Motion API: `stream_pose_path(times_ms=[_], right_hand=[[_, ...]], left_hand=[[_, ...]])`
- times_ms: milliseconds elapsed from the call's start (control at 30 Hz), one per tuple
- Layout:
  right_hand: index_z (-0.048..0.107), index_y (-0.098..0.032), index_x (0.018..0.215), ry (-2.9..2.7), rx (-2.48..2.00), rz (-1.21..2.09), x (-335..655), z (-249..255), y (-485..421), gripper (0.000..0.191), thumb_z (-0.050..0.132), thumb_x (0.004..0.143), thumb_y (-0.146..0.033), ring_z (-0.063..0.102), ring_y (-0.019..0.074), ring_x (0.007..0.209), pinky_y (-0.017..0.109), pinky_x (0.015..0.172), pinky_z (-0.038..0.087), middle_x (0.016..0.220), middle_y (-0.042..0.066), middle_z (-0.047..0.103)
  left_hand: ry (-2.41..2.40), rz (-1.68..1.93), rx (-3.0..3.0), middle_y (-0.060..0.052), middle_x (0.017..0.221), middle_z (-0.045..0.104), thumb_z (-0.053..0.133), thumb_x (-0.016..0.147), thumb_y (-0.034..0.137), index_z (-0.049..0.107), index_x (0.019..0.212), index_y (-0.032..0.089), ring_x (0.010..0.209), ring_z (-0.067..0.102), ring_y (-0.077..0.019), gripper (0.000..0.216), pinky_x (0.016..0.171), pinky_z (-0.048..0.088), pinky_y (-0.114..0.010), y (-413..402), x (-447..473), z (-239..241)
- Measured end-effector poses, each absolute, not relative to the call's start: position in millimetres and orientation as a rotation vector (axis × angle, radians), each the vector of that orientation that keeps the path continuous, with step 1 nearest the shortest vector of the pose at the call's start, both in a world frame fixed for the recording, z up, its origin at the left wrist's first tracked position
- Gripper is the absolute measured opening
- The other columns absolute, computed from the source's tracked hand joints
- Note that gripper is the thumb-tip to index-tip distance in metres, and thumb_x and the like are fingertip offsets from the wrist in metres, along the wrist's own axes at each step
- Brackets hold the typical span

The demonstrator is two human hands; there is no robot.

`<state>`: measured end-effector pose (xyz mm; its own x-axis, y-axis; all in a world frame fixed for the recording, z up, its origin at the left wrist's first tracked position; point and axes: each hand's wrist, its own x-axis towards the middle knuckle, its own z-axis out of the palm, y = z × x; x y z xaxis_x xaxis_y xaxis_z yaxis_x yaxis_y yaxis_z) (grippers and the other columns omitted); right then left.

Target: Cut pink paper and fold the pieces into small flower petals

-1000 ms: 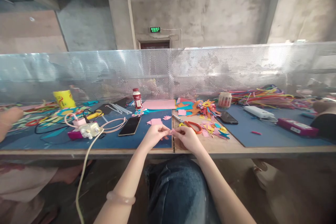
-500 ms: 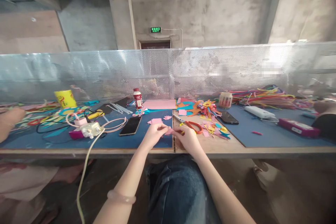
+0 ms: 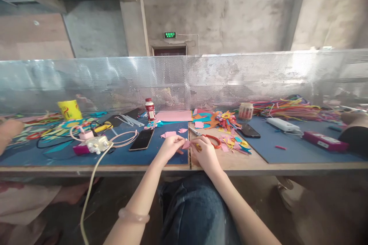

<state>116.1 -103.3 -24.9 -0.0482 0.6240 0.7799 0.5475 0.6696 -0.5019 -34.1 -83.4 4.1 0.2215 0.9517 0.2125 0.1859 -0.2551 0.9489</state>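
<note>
A small piece of pink paper is pinched between my two hands just above the table's front part. My left hand grips its left side with thumb and fingertips closed. On the other side my right hand is closed on it too, fingers bent. Orange-handled scissors lie right behind my right hand, blades pointing to the back left. Pink paper squares and a pink cut-out flower rest beyond my left hand. Colourful paper scraps are spread to the right.
A black phone, a power strip with cables and a red bottle stand or lie left. An orange paper flower, a jar and another phone are right. Other people's hands show at both edges.
My hands have shifted slightly around the pink paper, and the right fingers are now more curled. The paper is turned a little. The whole view has tilted slightly.
</note>
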Motion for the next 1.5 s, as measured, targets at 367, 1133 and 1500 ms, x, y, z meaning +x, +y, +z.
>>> stream_pose_path(times_ms=[367, 1133, 1500], right_hand=[[0.059, -0.018, 0.079, -1.531, -1.061, -0.003, 125, -19, -105, 0.01, 0.049, 0.077, -0.016, 0.052, 0.0193, 0.081, 0.032, 0.075, 0.044, 0.081, 0.006, 0.056], [0.066, -0.018, 0.091, -1.693, -0.866, -0.295, 130, -33, -104, 0.022, 0.047, 0.081, -0.013, 0.055, 0.0201, 0.088, 0.034, 0.08, 0.048, 0.093, 0.01, 0.059], [0.067, -0.017, 0.09, -1.727, -0.885, -0.286, 129, -34, -103, 0.023, 0.047, 0.081, -0.014, 0.058, 0.0197, 0.085, 0.032, 0.078, 0.05, 0.089, 0.01, 0.061]], left_hand=[[0.891, 1.248, 1.344, -0.005, 0.071, 0.064, 0.066, 0.066, 0.028, 0.06, 0.077, 0.013, 0.068, 0.062, -0.0162, 0.019, 0.066, 0.052, -0.03, -75, 3, -1], [0.918, 1.342, 1.132, -0.003, 0.058, 0.062, 0.066, 0.063, 0.024, 0.062, 0.067, 0.011, 0.056, 0.062, -0.015, 0.015, 0.063, 0.053, -0.031, -82, 4, -4], [0.928, 1.347, 1.124, -0.006, 0.062, 0.066, 0.066, 0.064, 0.024, 0.064, 0.068, 0.01, 0.059, 0.063, -0.0162, 0.014, 0.062, 0.053, -0.029, -80, 6, -6]])
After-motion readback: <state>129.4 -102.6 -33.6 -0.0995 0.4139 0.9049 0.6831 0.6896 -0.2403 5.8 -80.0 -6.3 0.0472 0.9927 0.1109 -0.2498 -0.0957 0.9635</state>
